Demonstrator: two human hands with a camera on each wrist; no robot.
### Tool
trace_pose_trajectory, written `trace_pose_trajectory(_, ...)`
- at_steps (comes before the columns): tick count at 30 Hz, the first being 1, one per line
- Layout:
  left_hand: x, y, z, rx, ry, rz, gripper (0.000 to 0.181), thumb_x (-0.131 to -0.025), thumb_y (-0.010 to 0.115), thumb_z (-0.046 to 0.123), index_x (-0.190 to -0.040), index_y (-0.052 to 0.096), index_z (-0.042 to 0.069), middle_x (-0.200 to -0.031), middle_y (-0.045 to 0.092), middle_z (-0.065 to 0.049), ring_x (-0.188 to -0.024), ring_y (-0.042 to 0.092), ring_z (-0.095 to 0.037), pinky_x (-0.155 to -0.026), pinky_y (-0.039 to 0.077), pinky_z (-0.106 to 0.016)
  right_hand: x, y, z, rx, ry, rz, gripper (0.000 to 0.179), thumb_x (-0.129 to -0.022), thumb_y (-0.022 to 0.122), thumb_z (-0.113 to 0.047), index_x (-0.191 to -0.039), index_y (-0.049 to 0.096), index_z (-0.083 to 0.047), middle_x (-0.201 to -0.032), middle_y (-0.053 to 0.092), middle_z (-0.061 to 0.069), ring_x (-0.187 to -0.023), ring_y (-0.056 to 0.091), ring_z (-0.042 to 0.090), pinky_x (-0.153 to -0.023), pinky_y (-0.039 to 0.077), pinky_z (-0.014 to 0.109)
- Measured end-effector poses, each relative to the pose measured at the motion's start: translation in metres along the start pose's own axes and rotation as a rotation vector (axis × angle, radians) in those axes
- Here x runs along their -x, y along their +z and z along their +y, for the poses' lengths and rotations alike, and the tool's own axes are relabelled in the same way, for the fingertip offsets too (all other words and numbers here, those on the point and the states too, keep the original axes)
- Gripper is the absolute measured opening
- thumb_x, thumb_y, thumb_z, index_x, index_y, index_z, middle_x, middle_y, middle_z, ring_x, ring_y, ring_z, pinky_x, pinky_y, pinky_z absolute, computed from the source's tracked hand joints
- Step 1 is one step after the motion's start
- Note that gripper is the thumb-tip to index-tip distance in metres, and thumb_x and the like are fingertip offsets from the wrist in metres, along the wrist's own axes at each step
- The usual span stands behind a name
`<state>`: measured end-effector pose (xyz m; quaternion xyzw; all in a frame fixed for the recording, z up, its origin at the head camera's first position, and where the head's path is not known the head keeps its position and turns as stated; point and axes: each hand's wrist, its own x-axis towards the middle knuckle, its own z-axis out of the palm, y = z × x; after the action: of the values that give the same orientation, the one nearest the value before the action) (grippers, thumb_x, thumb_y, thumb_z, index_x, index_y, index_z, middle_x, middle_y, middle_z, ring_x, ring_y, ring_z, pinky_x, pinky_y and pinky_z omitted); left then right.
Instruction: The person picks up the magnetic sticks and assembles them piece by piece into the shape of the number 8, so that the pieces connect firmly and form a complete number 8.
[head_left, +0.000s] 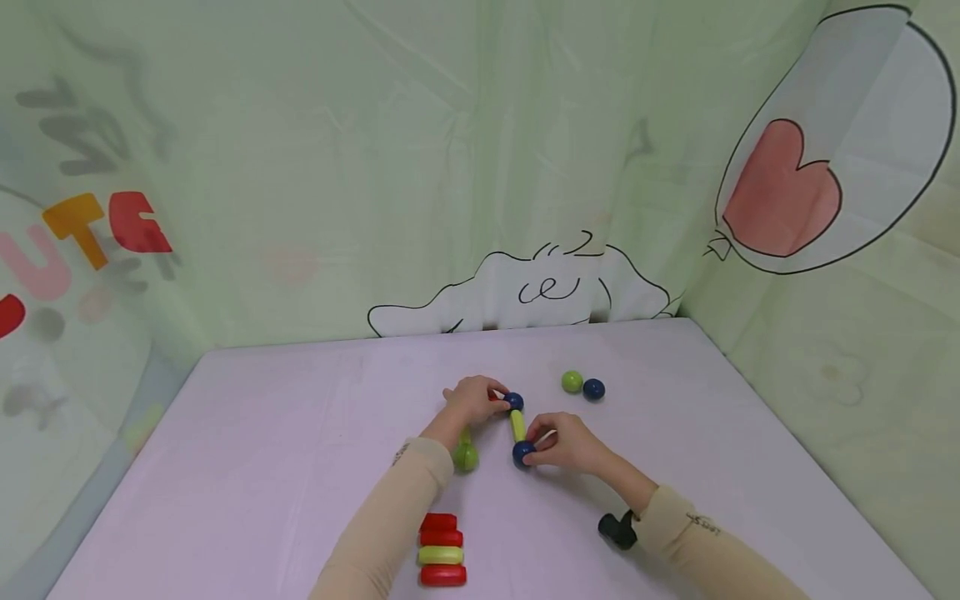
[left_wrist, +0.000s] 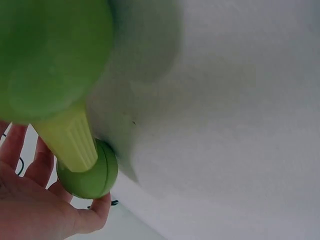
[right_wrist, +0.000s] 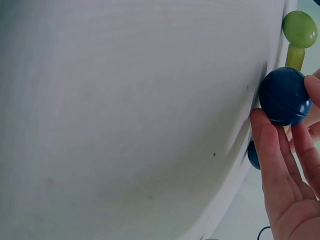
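Note:
My left hand (head_left: 474,400) pinches the far blue ball (head_left: 514,401) with thumb and fingertips; a bit of red rod (head_left: 492,397) shows between its fingers. A yellow rod (head_left: 517,426) runs from that ball toward the near blue ball (head_left: 522,454). My right hand (head_left: 572,442) holds the near ball between thumb and fingers, also seen in the right wrist view on the blue ball (right_wrist: 285,96). Left of these, a green ball (head_left: 465,457) carries another yellow rod (left_wrist: 72,140). That rod reaches a second green ball (left_wrist: 90,172) beside my left fingers, hidden under the hand in the head view.
A loose green ball (head_left: 572,382) and a blue ball (head_left: 593,389) lie farther back on the pale table (head_left: 300,467). Several red rods (head_left: 442,575) and a yellow rod (head_left: 441,555) lie in a row near the front. A black device (head_left: 618,530) sits at my right cuff.

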<state>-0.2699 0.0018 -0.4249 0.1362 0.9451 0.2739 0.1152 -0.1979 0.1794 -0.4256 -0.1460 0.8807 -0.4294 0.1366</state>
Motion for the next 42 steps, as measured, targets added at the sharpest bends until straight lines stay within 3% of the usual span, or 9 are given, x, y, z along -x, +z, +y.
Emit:
trace_pose_trajectory(5,0.004,-0.005,-0.006,0.055,0.017,-0.013,0.03,-0.082,0.068,0.022,-0.111,0.065,0.016,-0.097,0.062,-0.003,-0.095,0.054,-0.021,-0.09,0.032,-0.056,-0.001,0.0,0.001,0.002,-0.009,-0.001,0.023,-0.072,0.076,-0.006,-0.089,0.06,-0.001,-0.085,0.06,0.004,-0.077,0.063,0.018,-0.068,0.052,0.028)
trace_pose_trajectory(12,0.009,-0.013,-0.027,0.124,0.037,-0.013,0.033,-0.084,0.066,0.019,-0.115,0.062,0.008,-0.11,0.059,-0.014,-0.102,0.051,-0.027,-0.086,0.043,-0.038,-0.001,0.001,0.002,0.026,-0.002,0.009,0.024,-0.072,0.077,-0.007,-0.089,0.06,-0.003,-0.085,0.059,0.004,-0.074,0.061,0.016,-0.067,0.052,0.028)
trace_pose_trajectory(22,0.023,-0.02,-0.051,0.15,0.011,-0.058,0.057,-0.08,0.07,0.024,-0.13,0.047,0.008,-0.117,0.05,-0.015,-0.103,0.048,-0.027,-0.086,0.043,-0.04,-0.001,0.004,0.0,0.057,0.021,0.039,0.024,-0.071,0.077,-0.008,-0.088,0.06,-0.004,-0.084,0.059,0.003,-0.073,0.06,0.014,-0.067,0.051,0.027)
trace_pose_trajectory(29,0.044,-0.02,-0.053,0.129,-0.004,-0.115,0.081,-0.074,0.075,0.035,-0.139,0.034,0.009,-0.114,0.046,-0.013,-0.091,0.05,-0.021,-0.077,0.046,-0.036,-0.001,0.004,0.0,0.059,0.005,0.036,0.024,-0.072,0.077,-0.008,-0.088,0.06,-0.004,-0.085,0.059,0.004,-0.073,0.06,0.015,-0.067,0.051,0.027)
trace_pose_trajectory(35,0.055,-0.02,-0.054,0.152,-0.005,-0.175,0.098,-0.068,0.079,0.041,-0.144,0.024,0.012,-0.122,0.044,-0.013,-0.102,0.05,-0.024,-0.082,0.046,-0.04,0.001,0.003,-0.001,0.064,0.0,0.038,0.023,-0.072,0.077,-0.008,-0.088,0.06,-0.005,-0.086,0.06,0.004,-0.074,0.061,0.015,-0.067,0.051,0.027)
trace_pose_trajectory(42,0.061,-0.023,-0.056,0.153,0.016,-0.18,0.1,-0.067,0.081,0.037,-0.144,0.023,0.012,-0.126,0.045,-0.014,-0.107,0.05,-0.026,-0.085,0.045,-0.042,0.002,0.003,-0.003,0.065,0.001,0.037,0.022,-0.072,0.076,-0.007,-0.088,0.06,-0.005,-0.087,0.06,0.004,-0.075,0.06,0.016,-0.067,0.052,0.027)
